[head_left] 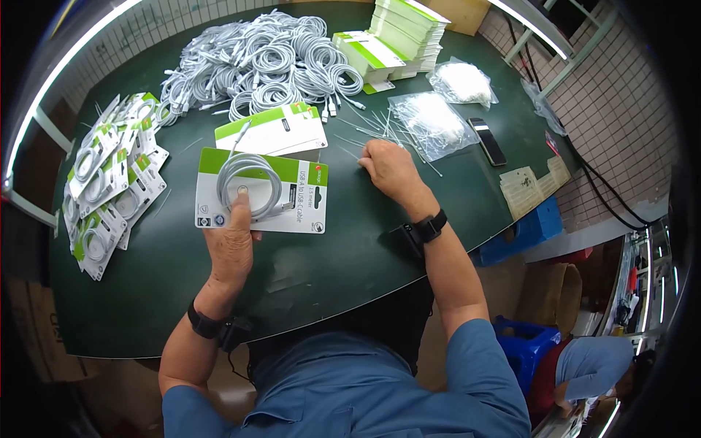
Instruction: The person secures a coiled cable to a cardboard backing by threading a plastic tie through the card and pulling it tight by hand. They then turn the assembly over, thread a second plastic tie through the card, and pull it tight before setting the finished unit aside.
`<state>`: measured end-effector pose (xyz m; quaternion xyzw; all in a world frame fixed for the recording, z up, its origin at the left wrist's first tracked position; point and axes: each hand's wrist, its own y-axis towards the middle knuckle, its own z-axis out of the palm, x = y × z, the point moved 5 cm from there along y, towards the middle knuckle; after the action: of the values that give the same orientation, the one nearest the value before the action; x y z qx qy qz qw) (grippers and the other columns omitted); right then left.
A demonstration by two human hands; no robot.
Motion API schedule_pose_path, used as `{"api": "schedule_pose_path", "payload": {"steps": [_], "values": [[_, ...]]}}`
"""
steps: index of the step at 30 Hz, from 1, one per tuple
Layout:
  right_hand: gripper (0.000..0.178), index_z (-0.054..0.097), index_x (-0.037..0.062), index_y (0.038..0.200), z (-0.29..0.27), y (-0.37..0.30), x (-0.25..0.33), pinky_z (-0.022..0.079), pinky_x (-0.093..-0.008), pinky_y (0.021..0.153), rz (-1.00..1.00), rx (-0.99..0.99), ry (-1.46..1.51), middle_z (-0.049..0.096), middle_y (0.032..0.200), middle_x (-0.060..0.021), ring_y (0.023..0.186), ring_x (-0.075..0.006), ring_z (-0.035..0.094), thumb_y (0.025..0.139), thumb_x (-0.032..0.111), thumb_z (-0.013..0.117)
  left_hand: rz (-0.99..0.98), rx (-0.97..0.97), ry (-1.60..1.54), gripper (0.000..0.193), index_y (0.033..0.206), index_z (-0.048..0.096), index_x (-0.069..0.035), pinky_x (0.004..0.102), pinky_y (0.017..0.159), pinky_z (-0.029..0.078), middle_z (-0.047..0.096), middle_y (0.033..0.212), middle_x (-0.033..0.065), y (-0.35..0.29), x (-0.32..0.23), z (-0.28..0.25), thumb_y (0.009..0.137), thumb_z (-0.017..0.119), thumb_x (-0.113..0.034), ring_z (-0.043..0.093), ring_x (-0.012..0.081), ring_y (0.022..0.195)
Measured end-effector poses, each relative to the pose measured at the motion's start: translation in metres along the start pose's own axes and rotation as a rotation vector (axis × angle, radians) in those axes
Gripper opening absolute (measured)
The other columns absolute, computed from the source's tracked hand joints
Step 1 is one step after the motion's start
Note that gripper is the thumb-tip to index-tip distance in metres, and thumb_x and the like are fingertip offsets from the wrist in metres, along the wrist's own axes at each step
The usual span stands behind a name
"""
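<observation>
My left hand (229, 252) grips a white and green backing card (310, 213), its thumb pressing a coiled light-grey cable (274, 191) flat against the card's face. One cable end sticks up past the card's upper edge. To the right, my right hand (392, 171) is closed, fingertips pinched together low over the table, beside loose thin white cable ties (372, 130). Whether a tie is between those fingertips, I cannot make out. Just beyond the held card lie flat backing cards (281, 133) of the same colours.
A big heap of coiled grey cables (255, 62) covers the far table. Carded cables (109, 182) pile up at the left. Stacked cards (405, 36), bags of white ties (434, 124) and a phone (488, 141) lie far right. Another person (595, 365) sits at lower right.
</observation>
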<state>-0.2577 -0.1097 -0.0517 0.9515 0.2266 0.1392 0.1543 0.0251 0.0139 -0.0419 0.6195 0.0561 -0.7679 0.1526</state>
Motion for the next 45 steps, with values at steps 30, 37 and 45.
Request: {"api": "schedule_pose_path", "payload": {"steps": [30,37,45], "values": [[0.012,0.073,-0.0016,0.108,-0.041,0.017,0.069,0.051,-0.0207,0.064,-0.095,0.074,1.314,0.073,0.096,-0.0061,0.073,-0.0072,0.062,0.098,0.004,0.069,1.062,0.654,0.652,0.034,0.107,0.073,0.004,0.0290,0.046,0.046,0.069,0.072,0.0096,-0.040,-0.056,0.030,0.075,0.080,-0.007,0.060,0.0177,0.052],[0.008,0.072,0.0004,0.104,-0.035,0.008,0.078,0.049,-0.0232,0.061,0.167,0.353,1.179,0.070,0.089,-0.0054,0.064,-0.0088,0.059,0.098,0.005,0.069,1.071,0.661,0.582,0.033,0.106,0.074,0.005,0.0285,0.045,0.045,0.067,0.070,0.0083,-0.040,-0.054,0.033,0.076,0.079,-0.008,0.059,0.0162,0.052],[0.007,0.068,-0.0046,0.102,-0.042,0.004,0.084,0.050,-0.0284,0.062,-0.343,0.054,0.809,0.070,0.094,-0.0100,0.069,-0.0116,0.062,0.096,-0.002,0.065,1.132,0.796,0.654,0.035,0.106,0.071,0.004,0.0295,0.045,0.044,0.066,0.072,0.0082,-0.054,-0.056,0.043,0.076,0.077,-0.012,0.060,0.0180,0.054]]}}
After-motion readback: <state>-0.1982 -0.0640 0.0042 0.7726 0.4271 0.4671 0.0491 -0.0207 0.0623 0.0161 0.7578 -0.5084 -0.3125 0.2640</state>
